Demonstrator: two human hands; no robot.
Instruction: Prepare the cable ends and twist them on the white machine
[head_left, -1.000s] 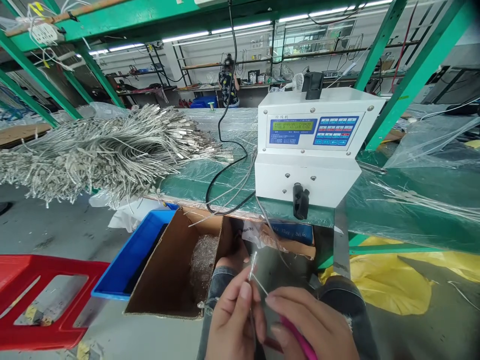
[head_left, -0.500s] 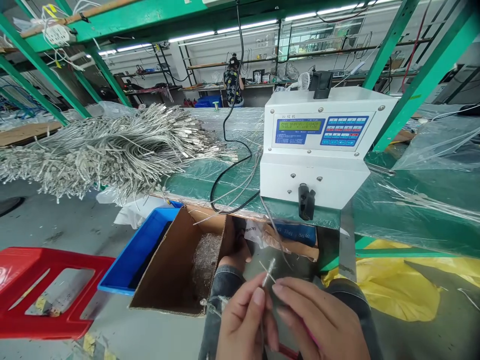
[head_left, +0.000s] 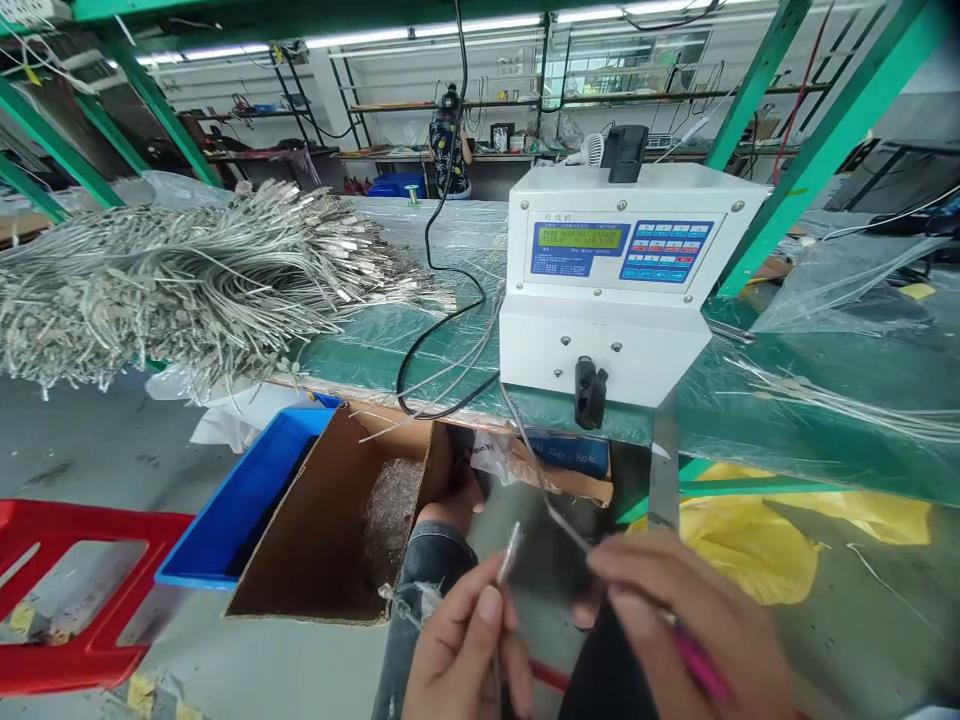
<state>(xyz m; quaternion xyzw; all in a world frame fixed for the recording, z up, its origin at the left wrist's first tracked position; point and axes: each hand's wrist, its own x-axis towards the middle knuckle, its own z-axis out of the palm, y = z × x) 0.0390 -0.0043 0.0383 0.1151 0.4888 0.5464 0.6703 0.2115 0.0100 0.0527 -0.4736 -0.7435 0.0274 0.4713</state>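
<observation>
Low in the head view, my left hand (head_left: 469,640) pinches a thin cable (head_left: 510,555) between thumb and fingers. The cable's pale, silvery end points upward. To its right, my right hand (head_left: 682,620) is closed around a slim tool with a pink handle (head_left: 701,660); motion smears this hand, and the tool's kind cannot be made out. A grey cable (head_left: 534,455) hangs over the bench edge and runs down toward the right fingertips. Whether those fingers touch it is unclear. The two hands are apart.
A white machine (head_left: 600,340) with display and keypad stands on the green bench (head_left: 352,355). Left lies a large heap of cables (head_left: 225,270). Below are a cardboard box (head_left: 300,560), a blue bin (head_left: 202,540) and a red stool (head_left: 90,640). Another person (head_left: 450,150) is far back.
My right hand has moved right, away from the cable end in my left hand. A thin strand that crossed that end no longer shows there. The whole view has shifted slightly.
</observation>
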